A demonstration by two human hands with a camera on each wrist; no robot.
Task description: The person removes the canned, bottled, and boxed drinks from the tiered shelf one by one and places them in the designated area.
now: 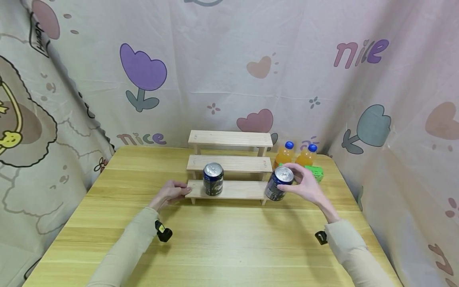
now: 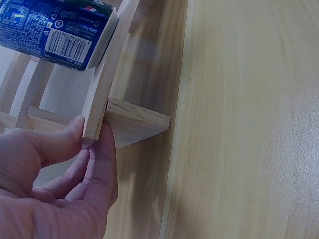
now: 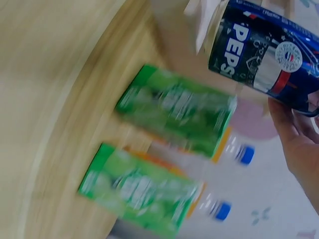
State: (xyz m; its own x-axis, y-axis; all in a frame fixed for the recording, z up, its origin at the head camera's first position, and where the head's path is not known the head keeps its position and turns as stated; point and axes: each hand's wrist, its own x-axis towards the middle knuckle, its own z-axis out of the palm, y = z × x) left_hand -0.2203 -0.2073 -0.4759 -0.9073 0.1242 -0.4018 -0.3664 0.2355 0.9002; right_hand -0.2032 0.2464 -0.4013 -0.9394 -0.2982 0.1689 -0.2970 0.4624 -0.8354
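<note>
A three-tier wooden display rack [image 1: 242, 190] stands on the table. My left hand [image 1: 173, 192] pinches the left end of its lowest board, thumb on top and fingers underneath, as the left wrist view shows. On that board, toward the left, a dark blue soda can [image 1: 213, 181] stands upright. My right hand [image 1: 305, 184] grips a second can, a Pepsi can [image 1: 275, 189], near its top. This can tilts slightly at the board's right end, and its lower edge overlaps the board in the head view. The right wrist view shows its label [image 3: 239, 50].
Behind the right hand stand two orange juice bottles with blue caps [image 1: 289, 145]. Two green packs [image 3: 174, 107] stand in front of them, partly hidden by the hand in the head view. A printed curtain [image 1: 215, 79] hangs behind the wooden table [image 1: 229, 247] and along its sides.
</note>
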